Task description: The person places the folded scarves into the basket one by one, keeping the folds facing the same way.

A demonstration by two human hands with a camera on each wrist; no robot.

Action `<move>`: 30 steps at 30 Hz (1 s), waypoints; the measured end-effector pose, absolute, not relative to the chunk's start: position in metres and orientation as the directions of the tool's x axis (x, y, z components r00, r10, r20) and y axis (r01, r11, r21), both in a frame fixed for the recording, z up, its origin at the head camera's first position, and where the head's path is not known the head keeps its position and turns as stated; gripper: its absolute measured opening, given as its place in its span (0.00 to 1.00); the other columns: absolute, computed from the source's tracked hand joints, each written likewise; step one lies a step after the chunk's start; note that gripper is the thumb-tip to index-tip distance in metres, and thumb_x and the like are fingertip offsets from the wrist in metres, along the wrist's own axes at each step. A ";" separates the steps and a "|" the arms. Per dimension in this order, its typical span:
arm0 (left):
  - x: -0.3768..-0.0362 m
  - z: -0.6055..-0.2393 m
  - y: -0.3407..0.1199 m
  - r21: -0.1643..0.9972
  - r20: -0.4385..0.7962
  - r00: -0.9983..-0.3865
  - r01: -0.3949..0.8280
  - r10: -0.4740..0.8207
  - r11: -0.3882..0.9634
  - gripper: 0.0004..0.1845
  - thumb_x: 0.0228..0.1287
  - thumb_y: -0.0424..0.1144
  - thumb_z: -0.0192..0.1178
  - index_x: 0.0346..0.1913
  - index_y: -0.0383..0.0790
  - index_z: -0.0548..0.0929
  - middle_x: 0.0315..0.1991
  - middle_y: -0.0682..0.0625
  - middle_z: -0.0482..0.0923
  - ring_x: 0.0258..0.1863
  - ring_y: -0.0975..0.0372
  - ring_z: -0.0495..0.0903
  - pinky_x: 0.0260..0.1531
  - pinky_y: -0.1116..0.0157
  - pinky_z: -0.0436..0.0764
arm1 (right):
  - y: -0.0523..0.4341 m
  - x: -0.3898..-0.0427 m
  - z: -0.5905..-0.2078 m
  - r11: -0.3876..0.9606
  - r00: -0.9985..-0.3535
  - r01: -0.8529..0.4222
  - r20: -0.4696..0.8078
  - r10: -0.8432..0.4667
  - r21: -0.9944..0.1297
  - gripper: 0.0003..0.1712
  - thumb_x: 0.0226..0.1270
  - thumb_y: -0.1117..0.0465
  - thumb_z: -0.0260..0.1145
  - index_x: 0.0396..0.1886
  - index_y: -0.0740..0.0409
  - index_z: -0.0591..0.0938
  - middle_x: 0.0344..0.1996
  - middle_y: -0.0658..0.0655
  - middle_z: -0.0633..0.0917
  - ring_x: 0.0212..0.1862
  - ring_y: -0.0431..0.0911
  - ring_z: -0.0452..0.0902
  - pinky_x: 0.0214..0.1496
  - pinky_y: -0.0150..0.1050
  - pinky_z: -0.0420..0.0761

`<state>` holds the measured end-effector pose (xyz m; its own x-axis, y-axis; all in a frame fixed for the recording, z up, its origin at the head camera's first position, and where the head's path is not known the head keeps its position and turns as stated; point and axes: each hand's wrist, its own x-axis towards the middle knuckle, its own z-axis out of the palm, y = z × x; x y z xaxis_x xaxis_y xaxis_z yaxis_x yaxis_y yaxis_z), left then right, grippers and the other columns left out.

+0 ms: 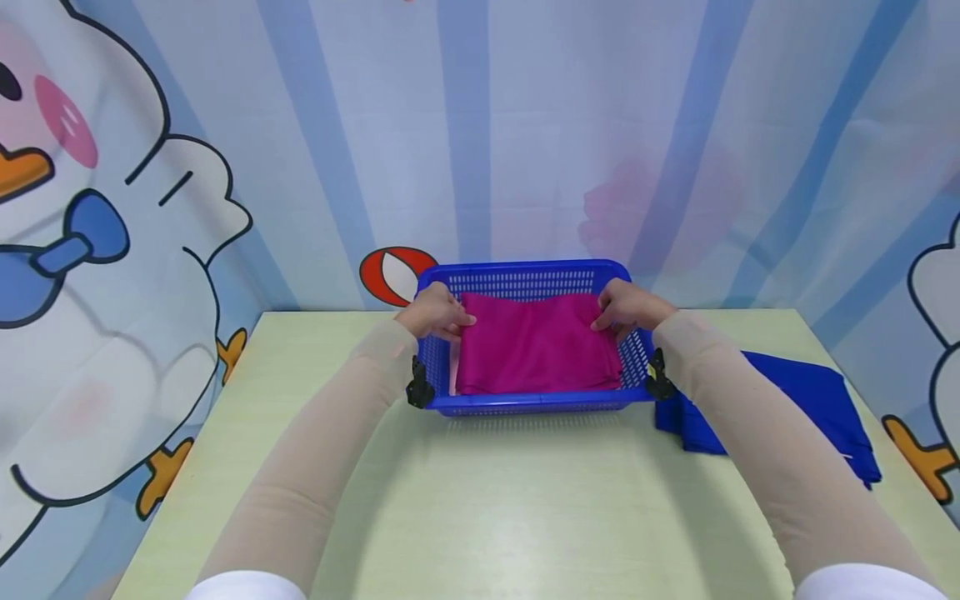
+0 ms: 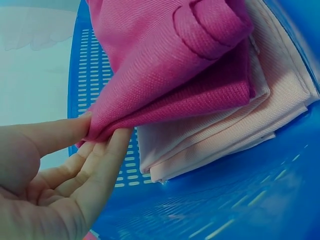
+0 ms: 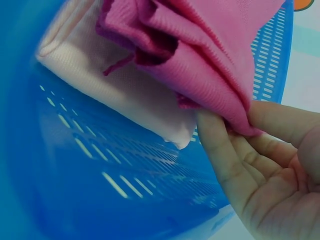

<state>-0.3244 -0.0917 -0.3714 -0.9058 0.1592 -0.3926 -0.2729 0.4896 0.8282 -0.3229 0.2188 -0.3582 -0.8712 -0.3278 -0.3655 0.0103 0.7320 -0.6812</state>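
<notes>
Magenta cloth (image 1: pixel 536 343) folded, lying in blue basket (image 1: pixel 525 404) at far middle of table (image 1: pixel 480 500), on top of pale pink cloth (image 2: pixel 225 140). Left hand (image 1: pixel 435 312) pinching far-left corner between thumb and fingers (image 2: pixel 100 160); right hand (image 1: pixel 626 308) pinching far-right corner likewise. Best to lift both corners evenly, keeping folds together and leaving pink layer undisturbed. Blue cloth (image 1: pixel 810 400) lying right of basket.

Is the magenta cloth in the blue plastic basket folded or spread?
Folded: the magenta cloth shows stacked layers at the corner the left hand pinches.
</notes>
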 end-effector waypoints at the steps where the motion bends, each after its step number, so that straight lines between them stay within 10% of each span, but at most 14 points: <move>1: -0.324 -0.371 -0.092 0.828 -0.395 -0.905 -0.275 0.159 0.488 0.07 0.65 0.28 0.66 0.35 0.29 0.78 0.38 0.39 0.79 0.37 0.52 0.85 0.46 0.54 0.84 | 0.219 -0.323 -0.358 0.736 -0.872 0.012 -0.367 -0.324 -0.677 0.28 0.68 0.73 0.65 0.16 0.54 0.59 0.13 0.48 0.61 0.17 0.41 0.70 0.29 0.41 0.86; 30: -0.322 -0.376 -0.086 0.780 -0.372 -0.918 -0.228 0.138 0.582 0.14 0.65 0.26 0.64 0.48 0.20 0.76 0.44 0.30 0.81 0.42 0.44 0.86 0.44 0.53 0.85 | 0.214 -0.323 -0.360 0.787 -0.865 0.016 -0.403 -0.298 -0.616 0.20 0.63 0.76 0.66 0.17 0.60 0.68 0.14 0.50 0.68 0.21 0.45 0.80 0.32 0.45 0.88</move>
<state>-0.3215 -0.0864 -0.3757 -0.9180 0.1385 -0.3716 -0.2280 0.5823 0.7803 -0.3229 0.2136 -0.3602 -0.8652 -0.2977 -0.4035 0.0165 0.7874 -0.6163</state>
